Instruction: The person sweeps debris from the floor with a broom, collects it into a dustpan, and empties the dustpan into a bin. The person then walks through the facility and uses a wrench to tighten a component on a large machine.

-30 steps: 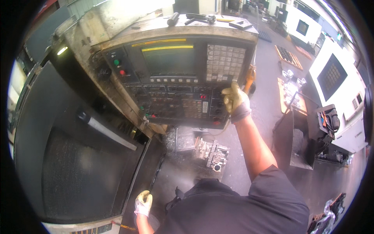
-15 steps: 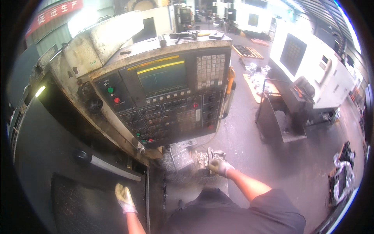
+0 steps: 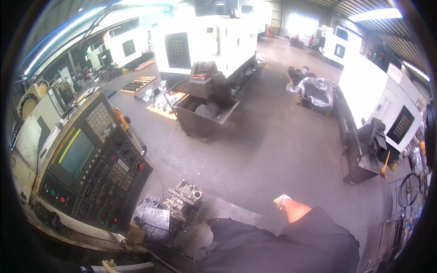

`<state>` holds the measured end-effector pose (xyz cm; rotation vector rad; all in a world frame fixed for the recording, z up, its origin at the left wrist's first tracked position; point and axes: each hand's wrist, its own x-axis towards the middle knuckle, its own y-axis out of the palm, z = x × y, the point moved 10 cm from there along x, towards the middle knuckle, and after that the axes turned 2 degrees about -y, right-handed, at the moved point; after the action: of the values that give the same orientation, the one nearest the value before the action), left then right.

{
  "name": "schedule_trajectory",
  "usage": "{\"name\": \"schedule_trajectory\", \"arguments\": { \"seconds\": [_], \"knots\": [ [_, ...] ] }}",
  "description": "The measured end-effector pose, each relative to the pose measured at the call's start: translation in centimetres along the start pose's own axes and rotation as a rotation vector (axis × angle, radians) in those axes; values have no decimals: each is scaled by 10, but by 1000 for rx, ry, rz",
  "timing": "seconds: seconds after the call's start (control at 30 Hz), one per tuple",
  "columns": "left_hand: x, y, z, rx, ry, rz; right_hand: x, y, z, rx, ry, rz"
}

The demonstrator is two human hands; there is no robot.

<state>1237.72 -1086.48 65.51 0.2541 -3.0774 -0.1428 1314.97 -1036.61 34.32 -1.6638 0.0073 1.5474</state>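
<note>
At the bottom left, the gloved fingers of my left hand (image 3: 108, 265) are bent over a grey bar-shaped door handle (image 3: 132, 267); the rest of that hand is cut off by the picture's edge. My right hand (image 3: 281, 202), in a pale glove with yellowish fingers, hangs over the floor at my right side. It appears loosely open, with nothing visible in it. Left of my body, cast metal parts (image 3: 182, 200) with round openings sit beside a metal plate (image 3: 157, 218), apart from both hands.
A machine control panel (image 3: 91, 159) with a screen and buttons stands at left. Ahead is a dark chip bin (image 3: 205, 119) by a white machine (image 3: 205, 45). Plastic-wrapped goods (image 3: 316, 91) stand farther off. Another white machine (image 3: 378, 100) is at right.
My view has swung right, so the control panel now lies at the left. My right hand has moved away from the metal parts. My left hand has come onto the door handle.
</note>
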Motion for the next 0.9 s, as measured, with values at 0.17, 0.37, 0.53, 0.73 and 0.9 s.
{"name": "schedule_trajectory", "arguments": {
  "seconds": [0.17,0.37,0.53,0.73,0.9],
  "knots": [
    [-29,37,-10,-64,-102,11,-30,38,-1,8,-141,120],
    [-52,19,1,-48,-93,-39,-29,76,84,-58,-467,150],
    [-117,-37,-18,-16,-95,-184,-19,104,155,-353,-500,153],
    [-193,-77,5,-1,-107,-321,37,136,196,-525,-407,292],
    [-222,-137,-19,49,167,-214,10,247,365,-822,-544,400]
  ]
}}
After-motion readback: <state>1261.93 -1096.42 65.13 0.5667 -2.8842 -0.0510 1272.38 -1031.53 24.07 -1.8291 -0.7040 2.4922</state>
